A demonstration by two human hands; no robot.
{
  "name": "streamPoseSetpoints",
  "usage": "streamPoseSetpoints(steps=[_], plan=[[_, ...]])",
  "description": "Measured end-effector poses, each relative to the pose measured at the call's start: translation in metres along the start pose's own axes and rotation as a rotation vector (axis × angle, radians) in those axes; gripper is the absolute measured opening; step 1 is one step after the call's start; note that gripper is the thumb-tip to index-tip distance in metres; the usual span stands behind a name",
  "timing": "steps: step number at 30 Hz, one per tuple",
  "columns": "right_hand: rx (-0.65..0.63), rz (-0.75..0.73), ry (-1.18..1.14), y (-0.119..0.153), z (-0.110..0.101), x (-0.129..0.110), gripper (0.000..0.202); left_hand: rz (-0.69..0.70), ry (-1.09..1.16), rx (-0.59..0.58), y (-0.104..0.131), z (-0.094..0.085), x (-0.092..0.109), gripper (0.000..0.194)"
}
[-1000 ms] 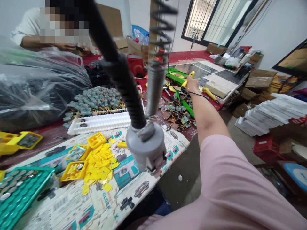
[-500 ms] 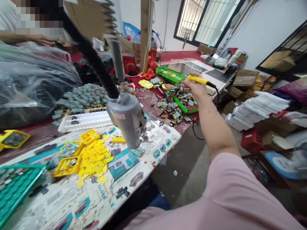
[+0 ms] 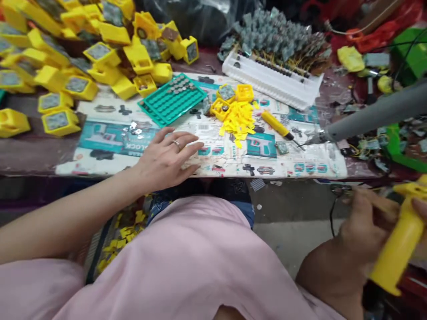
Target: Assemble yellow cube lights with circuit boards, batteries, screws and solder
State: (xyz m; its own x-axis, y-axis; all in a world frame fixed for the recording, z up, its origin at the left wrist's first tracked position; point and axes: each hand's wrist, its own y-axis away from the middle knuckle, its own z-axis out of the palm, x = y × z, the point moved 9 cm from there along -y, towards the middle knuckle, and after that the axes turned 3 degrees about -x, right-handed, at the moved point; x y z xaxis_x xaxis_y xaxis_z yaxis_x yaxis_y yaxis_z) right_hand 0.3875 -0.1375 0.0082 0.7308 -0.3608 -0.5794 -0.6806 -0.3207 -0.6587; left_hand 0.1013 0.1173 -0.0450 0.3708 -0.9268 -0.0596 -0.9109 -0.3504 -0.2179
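My left hand point(image 3: 170, 158) lies palm down at the front edge of the table, fingers spread, with a ring on one finger. It holds nothing. Small shiny metal pieces point(image 3: 134, 129) lie just beyond its wrist side. At the lower right, my right hand point(image 3: 362, 226) is raised close to the camera, closed round a yellow-handled soldering iron point(image 3: 398, 240). Some of its fingers are hidden or blurred. In front of me are a heap of flat yellow plastic pieces point(image 3: 238, 120), a yellow-handled screwdriver point(image 3: 276, 124) and a small circuit board point(image 3: 282, 147).
A grey powered screwdriver point(image 3: 367, 113) slants in from the right over the table. Yellow housings point(image 3: 60, 122) pile up at the left. A green tray point(image 3: 160, 109) holds round coin-like parts. Behind stand a white foam tray point(image 3: 267, 82) and heaped circuit boards point(image 3: 276, 33).
My view has swung left and down. The right hand with the soldering iron has come back from the far right of the table towards my body. My left hand has come into view.
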Motion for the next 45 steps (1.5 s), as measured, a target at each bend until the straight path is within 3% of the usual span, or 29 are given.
streamPoseSetpoints(steps=[2, 6, 9, 12, 15, 17, 20, 24, 27, 31, 34, 38, 45], plan=[[-0.056, -0.122, -0.13, 0.025, 0.012, -0.034, 0.062, -0.073, 0.01, -0.064, 0.005, 0.009, -0.008, 0.041], [-0.383, -0.291, -0.325, 0.056, 0.066, -0.093, 0.068, -0.08, 0.004, -0.068, 0.01, 0.015, -0.017, 0.028], [-0.464, -0.43, -0.431, 0.067, 0.101, -0.127, 0.063, -0.095, -0.006, -0.05, 0.016, 0.014, -0.028, 0.032], [-0.663, -0.509, -0.379, 0.077, 0.156, -0.15, 0.023, -0.141, 0.066, 0.001, 0.025, 0.005, -0.036, 0.029], [-0.911, -0.63, -0.264, 0.094, 0.209, -0.168, 0.03, -0.166, 0.152, 0.045, 0.033, -0.002, -0.038, 0.029], [-1.051, -0.701, -0.193, 0.106, 0.229, -0.173, 0.033, -0.174, 0.169, 0.056, 0.037, -0.003, -0.037, 0.026], [-1.079, -0.8, -0.23, 0.113, 0.225, -0.177, 0.031, -0.175, 0.164, 0.094, 0.043, -0.005, -0.037, 0.021], [-0.812, -0.884, -0.37, 0.095, 0.184, -0.173, 0.035, -0.198, 0.146, 0.176, 0.045, -0.009, -0.034, 0.015], [-0.692, -0.858, -0.335, 0.084, 0.176, -0.164, 0.025, -0.215, 0.124, 0.203, 0.034, -0.008, -0.023, 0.018], [-0.664, -0.838, -0.249, 0.084, 0.191, -0.162, 0.017, -0.259, 0.101, 0.134, 0.01, 0.007, -0.01, 0.031], [-0.678, -0.806, -0.217, 0.087, 0.209, -0.166, 0.018, -0.299, 0.084, 0.063, -0.003, 0.02, -0.009, 0.029], [-0.73, -0.783, -0.23, 0.091, 0.228, -0.173, 0.02, -0.313, 0.053, 0.047, -0.006, 0.025, -0.012, 0.024], [-0.821, -0.741, -0.283, 0.097, 0.242, -0.171, 0.019, -0.071, -0.093, 0.144, -0.004, 0.01, 0.002, 0.019]])
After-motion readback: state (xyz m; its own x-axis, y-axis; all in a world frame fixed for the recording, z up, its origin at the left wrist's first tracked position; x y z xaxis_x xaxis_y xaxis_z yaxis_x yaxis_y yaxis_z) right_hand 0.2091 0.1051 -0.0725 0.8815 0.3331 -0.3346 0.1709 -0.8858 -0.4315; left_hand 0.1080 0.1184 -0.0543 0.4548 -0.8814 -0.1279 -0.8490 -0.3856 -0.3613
